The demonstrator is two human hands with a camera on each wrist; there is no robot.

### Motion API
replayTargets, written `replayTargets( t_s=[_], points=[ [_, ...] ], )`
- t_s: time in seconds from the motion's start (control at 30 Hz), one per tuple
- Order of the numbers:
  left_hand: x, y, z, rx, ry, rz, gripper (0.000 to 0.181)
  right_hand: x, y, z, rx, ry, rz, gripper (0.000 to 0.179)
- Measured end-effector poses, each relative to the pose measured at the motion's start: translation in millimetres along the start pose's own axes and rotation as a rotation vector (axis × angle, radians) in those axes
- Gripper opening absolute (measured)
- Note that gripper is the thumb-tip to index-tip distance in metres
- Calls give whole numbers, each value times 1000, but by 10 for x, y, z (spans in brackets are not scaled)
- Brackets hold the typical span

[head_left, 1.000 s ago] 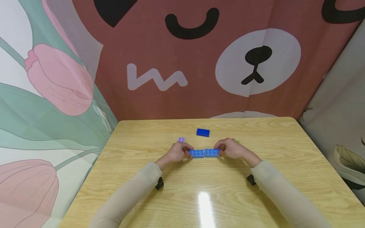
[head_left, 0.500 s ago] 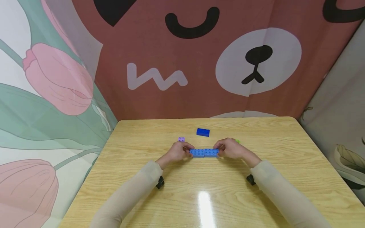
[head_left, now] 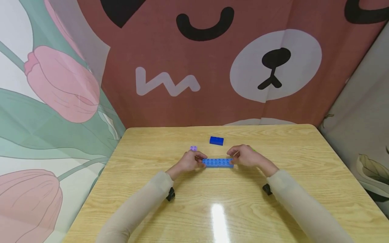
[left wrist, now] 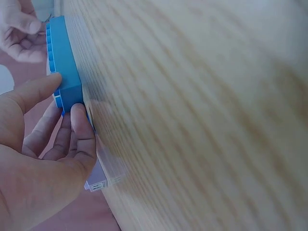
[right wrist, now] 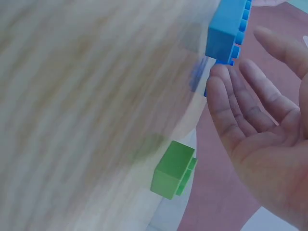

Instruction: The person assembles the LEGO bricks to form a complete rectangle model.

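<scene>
Two light blue toy building bricks lie end to end on the table, studs up: the left brick (head_left: 209,163) and the right brick (head_left: 226,163). My left hand (head_left: 189,161) holds the outer end of the left one between its fingers; the left wrist view shows those fingertips at the end of the blue brick (left wrist: 71,72). Beside the outer end of the right brick is my right hand (head_left: 247,156), fingers spread apart. From the right wrist, this hand (right wrist: 269,110) shows nothing in its grasp, a small gap from the blue brick's end (right wrist: 224,41).
Behind the pair lies a dark blue brick (head_left: 216,140). A small purple brick (head_left: 193,148) stands beyond my left hand, and a green brick (right wrist: 173,171) beyond my right. The wooden table (head_left: 188,216) meets a printed curtain (head_left: 212,111) at its far edge.
The gap between the two light blue bricks has closed and their ends now meet. My right hand has let go of the right brick, its fingers opening; my left hand keeps its hold.
</scene>
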State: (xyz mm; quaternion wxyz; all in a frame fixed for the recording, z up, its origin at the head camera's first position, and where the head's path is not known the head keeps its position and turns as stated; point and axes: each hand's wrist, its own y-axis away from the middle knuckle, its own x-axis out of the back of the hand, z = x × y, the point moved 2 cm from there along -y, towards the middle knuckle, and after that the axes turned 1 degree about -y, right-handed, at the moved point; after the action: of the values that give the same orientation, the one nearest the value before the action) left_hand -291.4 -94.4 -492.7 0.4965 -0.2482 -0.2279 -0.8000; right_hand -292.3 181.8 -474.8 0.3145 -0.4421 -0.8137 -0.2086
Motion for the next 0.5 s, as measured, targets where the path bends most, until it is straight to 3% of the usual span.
replayTargets(
  t_s=[0.23,0.5],
  points=[
    [8,-9,-5,-10,-9,-4,28,52,-110,-35,-55,3,107,33],
    [4,3,-12,-8,-3,-12,27,29,-256,-59,-88,-4,173,35]
  ],
)
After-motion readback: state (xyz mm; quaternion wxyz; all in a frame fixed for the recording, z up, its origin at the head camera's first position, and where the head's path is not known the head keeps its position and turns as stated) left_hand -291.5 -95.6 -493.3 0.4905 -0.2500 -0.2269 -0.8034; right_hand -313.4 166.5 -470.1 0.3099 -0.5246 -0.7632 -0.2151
